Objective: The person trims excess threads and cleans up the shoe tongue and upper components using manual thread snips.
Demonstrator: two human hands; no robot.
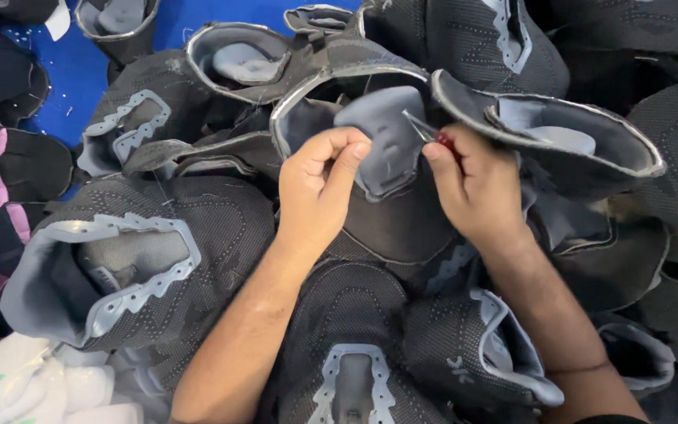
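A dark grey knit shoe upper (402,212) with a light grey tongue (386,133) lies in the middle of a pile. My left hand (319,188) pinches the tongue's edge between thumb and fingers. My right hand (472,188) grips small metal thread snips (425,129) with a red handle, their tips touching the tongue. Both forearms come in from the bottom of the view.
Many more dark grey shoe uppers (127,259) with pale grey trim are heaped all around. Black and pink uppers (1,173) lie at the left on a blue surface (72,78). White pieces (33,385) sit at the bottom left.
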